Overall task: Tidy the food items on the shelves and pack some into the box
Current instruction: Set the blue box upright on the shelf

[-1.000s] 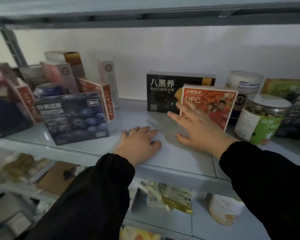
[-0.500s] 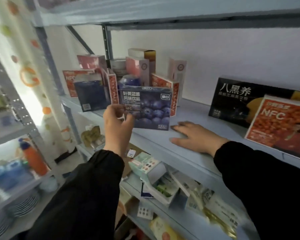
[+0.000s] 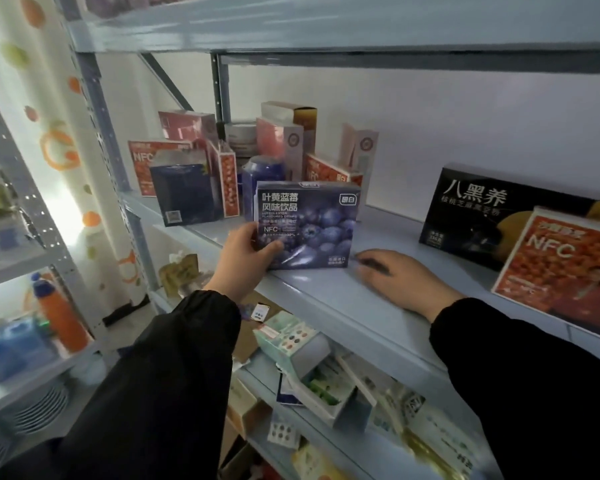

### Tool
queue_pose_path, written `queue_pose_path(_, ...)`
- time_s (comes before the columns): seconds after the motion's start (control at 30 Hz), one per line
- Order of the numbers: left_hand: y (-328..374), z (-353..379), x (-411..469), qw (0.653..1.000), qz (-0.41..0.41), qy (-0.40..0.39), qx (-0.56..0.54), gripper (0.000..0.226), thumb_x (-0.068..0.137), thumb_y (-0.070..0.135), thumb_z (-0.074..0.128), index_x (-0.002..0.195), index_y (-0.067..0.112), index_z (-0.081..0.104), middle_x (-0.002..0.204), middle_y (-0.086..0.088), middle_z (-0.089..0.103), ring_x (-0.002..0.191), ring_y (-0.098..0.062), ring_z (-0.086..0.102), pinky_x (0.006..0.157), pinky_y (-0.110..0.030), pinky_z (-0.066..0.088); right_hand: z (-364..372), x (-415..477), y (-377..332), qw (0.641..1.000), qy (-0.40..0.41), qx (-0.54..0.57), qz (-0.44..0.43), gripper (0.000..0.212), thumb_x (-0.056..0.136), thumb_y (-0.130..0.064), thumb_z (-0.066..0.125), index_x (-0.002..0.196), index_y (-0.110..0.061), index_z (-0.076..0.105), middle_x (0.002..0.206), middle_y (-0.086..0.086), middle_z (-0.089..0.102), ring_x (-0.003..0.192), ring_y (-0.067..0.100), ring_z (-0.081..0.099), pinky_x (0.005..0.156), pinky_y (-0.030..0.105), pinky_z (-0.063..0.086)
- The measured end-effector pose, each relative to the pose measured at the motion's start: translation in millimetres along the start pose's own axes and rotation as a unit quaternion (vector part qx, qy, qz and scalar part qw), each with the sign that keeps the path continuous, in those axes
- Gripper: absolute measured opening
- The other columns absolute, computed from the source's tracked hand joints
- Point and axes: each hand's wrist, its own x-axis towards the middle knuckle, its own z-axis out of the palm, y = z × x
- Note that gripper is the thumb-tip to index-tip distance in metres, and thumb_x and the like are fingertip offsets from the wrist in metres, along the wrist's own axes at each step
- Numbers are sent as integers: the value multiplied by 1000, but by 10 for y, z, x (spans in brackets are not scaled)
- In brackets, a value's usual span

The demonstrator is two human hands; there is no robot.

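Observation:
My left hand (image 3: 245, 259) grips the lower left corner of a blue blueberry drink box (image 3: 309, 223), thumb across its front. The box stands upright near the front edge of the pale blue shelf (image 3: 329, 299). To its right my right hand (image 3: 399, 277) rests palm down on the shelf, fingers stretched toward the box's lower right corner. A black box with white lettering (image 3: 478, 216) and an orange NFC box (image 3: 561, 268) stand at the right. Behind the blue box a cluster of orange, pink and dark blue boxes (image 3: 187, 194) fills the shelf's left end.
A lower shelf (image 3: 257, 379) holds small open cartons and sachets in disorder. Another rack at the left carries an orange bottle (image 3: 61, 318) and stacked plates (image 3: 32, 407). A curtain with orange prints (image 3: 49, 140) hangs behind it. The shelf above (image 3: 326, 26) is close overhead.
My left hand left the shelf surface and took hold of the blueberry box. My right hand came off the orange NFC box and now lies flat on the shelf. The view swung left.

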Motion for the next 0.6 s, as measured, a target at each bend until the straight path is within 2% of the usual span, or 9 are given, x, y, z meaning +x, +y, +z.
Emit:
queue_pose_path(0.07,37,107,-103,995,6,3,-98,19,96,27,70,111,29,59,109,2,72,95,-8,72,86,-35,58,-43,-21,43,994,61,88,19,31,104,-40,59,129,-24,68,124,-10,67,116,11,62,95,19,40)
queue_pose_path(0.1,59,175,-155,988,0,2,-152,17,100,20,68,111,28,58,109,1,72,96,-8,73,84,-36,59,-54,-37,76,984,93,148,34,25,105,-39,58,124,-27,68,122,-6,70,114,13,64,99,25,44)
queue_pose_path(0.17,128,332,-241,966,-20,-21,-258,18,102,19,64,119,24,57,118,-1,72,105,-18,74,81,-43,63,-99,-92,112,948,142,281,49,14,106,-35,57,113,-31,68,112,-3,75,107,17,70,103,43,51)
queue_pose_path(0.23,243,486,-271,949,-29,-45,-312,20,104,24,62,123,22,56,125,-5,70,109,-26,73,73,-42,63,-170,-147,96,911,157,378,54,12,107,-30,55,112,-31,66,101,-9,77,98,15,72,90,47,56)
queue_pose_path(0.3,377,627,-247,950,-27,-55,-305,16,104,27,62,119,23,58,122,-5,70,104,-24,73,67,-35,61,-217,-181,88,882,164,438,54,14,107,-26,54,114,-32,65,97,-14,77,93,12,73,74,39,60)
queue_pose_path(0.37,486,782,-208,957,-13,-72,-282,13,102,28,64,114,26,60,112,2,73,94,-16,74,63,-30,58,-240,-187,122,860,195,468,51,15,105,-19,57,114,-29,65,98,-13,79,92,9,74,74,33,59)
queue_pose_path(0.43,565,932,-185,956,-5,-96,-277,13,102,26,65,114,22,61,101,9,75,87,-11,74,61,-30,58,-248,-183,166,849,228,474,53,23,100,-13,66,117,-28,66,109,-9,79,102,13,75,88,36,58)
queue_pose_path(0.53,545,1087,-122,954,-14,-106,-279,15,102,24,64,114,16,62,90,13,75,77,-8,71,58,-29,56,-245,-168,223,848,252,463,58,32,96,-16,73,123,-32,65,116,-10,77,109,15,73,96,39,57)
queue_pose_path(0.6,476,1130,-62,954,-24,-103,-279,12,102,23,64,110,16,62,89,8,74,73,-10,68,53,-28,52,-233,-138,272,852,248,457,62,32,96,-17,73,121,-35,66,114,-11,78,108,15,74,99,42,57)
